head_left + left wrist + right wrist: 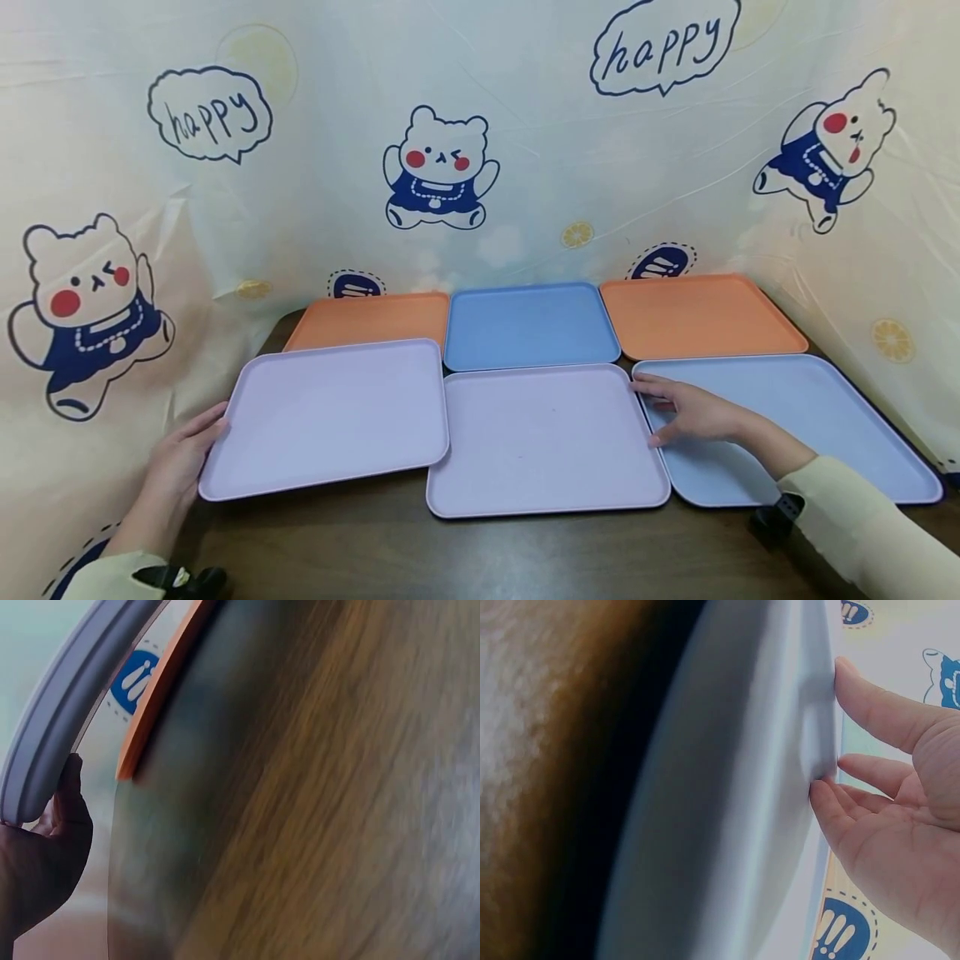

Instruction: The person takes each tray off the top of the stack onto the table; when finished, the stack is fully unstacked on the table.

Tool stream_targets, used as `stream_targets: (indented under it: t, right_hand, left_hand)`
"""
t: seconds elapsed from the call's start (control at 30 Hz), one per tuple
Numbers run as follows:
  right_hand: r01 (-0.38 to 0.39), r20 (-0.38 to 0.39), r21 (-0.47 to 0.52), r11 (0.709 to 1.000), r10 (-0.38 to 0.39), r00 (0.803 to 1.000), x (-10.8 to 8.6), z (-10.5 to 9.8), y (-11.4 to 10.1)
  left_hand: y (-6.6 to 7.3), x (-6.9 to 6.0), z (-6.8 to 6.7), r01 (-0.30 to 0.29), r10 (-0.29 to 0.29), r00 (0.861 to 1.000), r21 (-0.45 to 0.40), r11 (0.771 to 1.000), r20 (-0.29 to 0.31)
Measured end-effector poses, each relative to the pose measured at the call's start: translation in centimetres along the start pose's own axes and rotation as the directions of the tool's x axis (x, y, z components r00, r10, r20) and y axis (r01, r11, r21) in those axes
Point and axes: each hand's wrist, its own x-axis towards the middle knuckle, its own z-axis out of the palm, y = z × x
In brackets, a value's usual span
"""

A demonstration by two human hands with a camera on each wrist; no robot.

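Observation:
A lavender tray (330, 417) is raised and tilted at the left, its right edge overlapping a second lavender tray (547, 442) in the middle. My left hand (176, 462) grips the raised tray by its left edge; in the left wrist view the hand (49, 847) holds the tray's rim (64, 712) above the table. At the middle tray's right edge, my right hand (701, 410) rests its fingertips and thumb, spread apart. The right wrist view shows this hand (907, 787) touching the rim with fairly straight fingers. Under the right hand lies a light blue tray (795, 425).
Behind, a row holds an orange tray (375, 321), a blue tray (532, 325) and another orange tray (697, 317). A dark wooden table (375, 542) shows along the front. A printed cloth (315, 208) with bears hangs at the back and sides.

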Motion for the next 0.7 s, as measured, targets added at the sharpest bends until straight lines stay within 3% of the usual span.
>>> stream_targets:
  t: [0.33, 0.7]
  right_hand:
    - [-0.005, -0.007, -0.015, 1.0, 0.005, 1.0, 0.1, 0.1, 0.4]
    - [-0.003, -0.003, -0.015, 1.0, 0.003, 1.0, 0.0, 0.0, 0.4]
  left_hand:
    - [-0.8, -0.3, -2.7, -0.042, 0.041, 0.999, 0.042, 0.998, 0.024]
    - [-1.5, 0.1, -4.0, -0.06, 0.066, 0.997, 0.155, 0.986, -0.033]
